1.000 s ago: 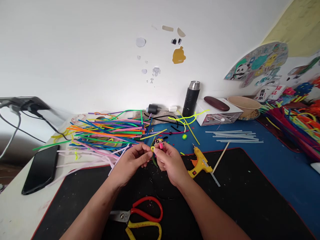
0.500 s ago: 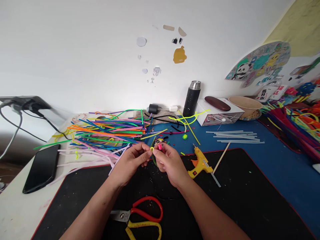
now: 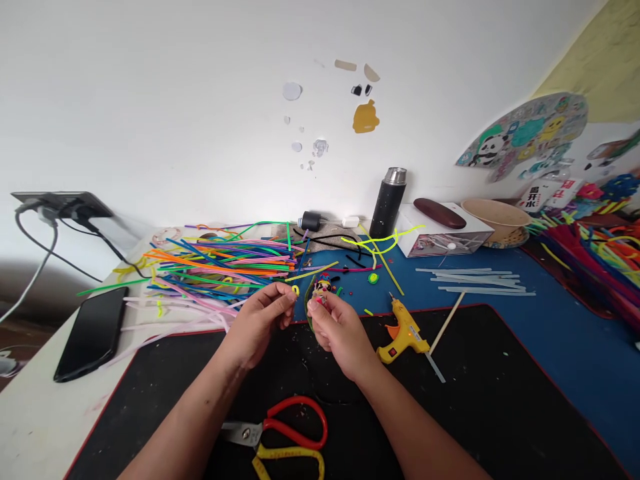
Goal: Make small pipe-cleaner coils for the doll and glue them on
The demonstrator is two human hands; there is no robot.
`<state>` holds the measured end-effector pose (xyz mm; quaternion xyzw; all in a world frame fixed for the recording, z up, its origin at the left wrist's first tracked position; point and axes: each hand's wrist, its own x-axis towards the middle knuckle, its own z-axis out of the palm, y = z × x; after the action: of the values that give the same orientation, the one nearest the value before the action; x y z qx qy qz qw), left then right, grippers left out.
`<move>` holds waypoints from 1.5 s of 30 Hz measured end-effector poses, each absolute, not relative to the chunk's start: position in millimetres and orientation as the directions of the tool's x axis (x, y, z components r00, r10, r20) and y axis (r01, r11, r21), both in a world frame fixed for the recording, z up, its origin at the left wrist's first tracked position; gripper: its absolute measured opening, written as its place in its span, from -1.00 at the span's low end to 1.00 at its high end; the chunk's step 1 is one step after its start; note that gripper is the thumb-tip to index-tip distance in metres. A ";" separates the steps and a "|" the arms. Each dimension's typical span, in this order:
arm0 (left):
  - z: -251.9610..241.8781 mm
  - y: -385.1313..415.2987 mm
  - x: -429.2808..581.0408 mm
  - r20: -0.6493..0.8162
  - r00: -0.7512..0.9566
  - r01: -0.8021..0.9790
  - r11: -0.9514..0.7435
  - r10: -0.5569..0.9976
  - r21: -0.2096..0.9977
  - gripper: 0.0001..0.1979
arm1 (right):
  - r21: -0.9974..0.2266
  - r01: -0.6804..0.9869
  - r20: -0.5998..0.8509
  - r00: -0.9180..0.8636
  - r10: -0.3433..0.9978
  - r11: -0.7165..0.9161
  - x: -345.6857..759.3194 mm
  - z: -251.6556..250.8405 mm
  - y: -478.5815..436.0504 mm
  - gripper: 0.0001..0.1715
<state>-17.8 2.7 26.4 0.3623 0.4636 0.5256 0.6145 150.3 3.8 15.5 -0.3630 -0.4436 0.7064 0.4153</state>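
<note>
Between the fingertips of my left hand (image 3: 265,317) is a small yellow loop of pipe cleaner (image 3: 295,291). My right hand (image 3: 337,327) pinches a small colourful figure (image 3: 324,285) with a black-and-white face and blue and red on top; the fingers cover its lower part. A green strip (image 3: 308,313) stands up beside the figure, partly hidden. The two hands are a short way apart above the black mat (image 3: 280,373). Nearer to me, scissors (image 3: 290,433) with one red and one yellow handle lie open on the mat.
Many coloured pipe cleaners (image 3: 220,263) lie at the left, near a phone (image 3: 93,333). A yellow glue gun (image 3: 404,330) rests at the right, below several glue sticks (image 3: 480,280). Behind stand a black flask (image 3: 389,203) and a white drawer box (image 3: 443,233).
My hands have drawn apart. The yellow loop has moved left with my left hand, away from the figure, whose face now shows more. The whole view has shifted slightly.
</note>
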 end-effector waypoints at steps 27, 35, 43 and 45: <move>28.9 -1.0 -15.4 -0.220 0.091 -0.289 0.237 0.971 0.928 -0.56 | -0.979 0.203 -0.055 -0.337 0.940 0.015 142.7 11.8 -3.4 -0.70; 28.2 -0.9 -15.6 -0.217 0.114 -0.285 0.241 0.969 0.928 -0.60 | -0.981 0.192 -0.088 -0.345 0.934 -0.022 143.3 10.3 -1.3 -0.72; 23.7 -1.2 -15.8 -0.202 0.131 -0.259 0.230 0.971 0.938 -0.63 | -0.981 0.191 -0.097 -0.358 0.929 -0.029 142.8 7.9 -1.6 -0.68; 24.0 -1.2 -15.7 -0.202 0.134 -0.254 0.230 0.970 0.939 -0.63 | -0.981 0.192 -0.101 -0.354 0.930 -0.033 142.9 8.0 -1.5 -0.68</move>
<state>-15.7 -1.2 24.0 0.3956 0.4526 0.4778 0.6406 142.9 -1.5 8.0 -0.4599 -0.6097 0.5525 0.3340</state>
